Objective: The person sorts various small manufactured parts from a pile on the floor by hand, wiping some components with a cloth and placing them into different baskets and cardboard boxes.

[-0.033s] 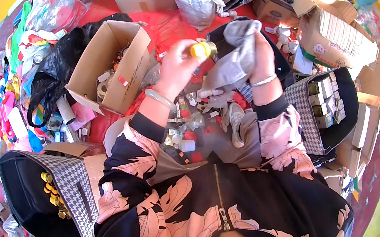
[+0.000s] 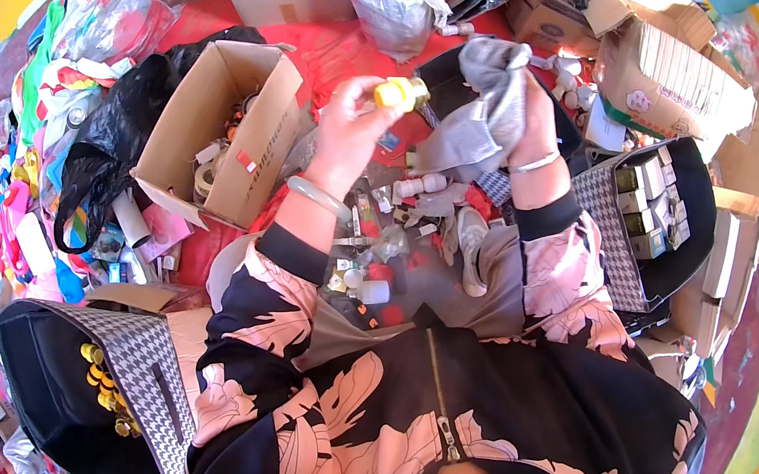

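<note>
Bottle (image 2: 400, 93) in left fingers (image 2: 361, 91), yellow-topped bottles (image 2: 105, 391) and boxes (image 2: 654, 197) in separate bins (image 2: 157, 403).

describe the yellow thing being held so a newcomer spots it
Right of the open cardboard box at upper left is the left hand. It holds a small yellow-ended container. Similar yellow pieces lie in the left houndstooth bin; only this one is held.

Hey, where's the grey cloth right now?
In the head view, the grey cloth is in the right hand, in the upper half right of centre, to the right of the small yellow item in the left hand.
</note>
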`<state>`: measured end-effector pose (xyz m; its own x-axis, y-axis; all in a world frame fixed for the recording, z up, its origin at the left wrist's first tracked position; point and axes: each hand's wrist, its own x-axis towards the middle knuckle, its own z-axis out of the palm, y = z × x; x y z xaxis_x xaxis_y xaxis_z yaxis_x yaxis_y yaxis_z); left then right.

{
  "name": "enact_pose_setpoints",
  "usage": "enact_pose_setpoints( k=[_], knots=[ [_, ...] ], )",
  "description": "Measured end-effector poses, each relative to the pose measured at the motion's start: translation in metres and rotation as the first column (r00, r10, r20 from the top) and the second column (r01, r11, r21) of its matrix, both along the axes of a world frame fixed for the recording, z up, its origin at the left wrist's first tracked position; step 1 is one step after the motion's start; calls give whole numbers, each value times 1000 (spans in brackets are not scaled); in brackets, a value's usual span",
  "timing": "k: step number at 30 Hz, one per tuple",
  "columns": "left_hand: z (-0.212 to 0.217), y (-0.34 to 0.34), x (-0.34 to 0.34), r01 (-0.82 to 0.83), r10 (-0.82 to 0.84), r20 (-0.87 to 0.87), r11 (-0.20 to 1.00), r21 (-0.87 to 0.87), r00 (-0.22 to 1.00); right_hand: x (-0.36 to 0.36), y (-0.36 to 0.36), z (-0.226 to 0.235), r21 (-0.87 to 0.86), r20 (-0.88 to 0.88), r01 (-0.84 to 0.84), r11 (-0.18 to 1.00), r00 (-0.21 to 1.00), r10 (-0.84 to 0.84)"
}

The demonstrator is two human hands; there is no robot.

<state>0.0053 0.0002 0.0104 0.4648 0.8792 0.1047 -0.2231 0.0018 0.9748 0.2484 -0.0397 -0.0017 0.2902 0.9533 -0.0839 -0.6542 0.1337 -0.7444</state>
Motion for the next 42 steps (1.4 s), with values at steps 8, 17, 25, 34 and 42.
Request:
enact_pose_setpoints(
  k=[8, 17, 25, 34, 42],
  knots=[
    [-4, 10, 0, 225, 59, 587, 888, -400, 808, -37, -9, 34, -72, -294, -138, 988, 949, 111],
    [-27, 10, 11, -73, 63, -140, 995, -64, 988, -41, -6, 24, -189, -6, 10, 982, 1000, -11],
    [-1, -10, 10, 202, 306, -639, 778, 595, 705, -76, -17, 27, -175, 883, -239, 955, 391, 260],
    [-4, -8, 9, -71, 265, -330, 864, 499, 906, -84, -11, 19, 10, 886, -149, 989, 461, 61],
    [11, -3, -4, 188, -188, -7, 982, -16, 982, -76, -25, 44, 105, 959, -186, 977, 280, -50]
  ],
)
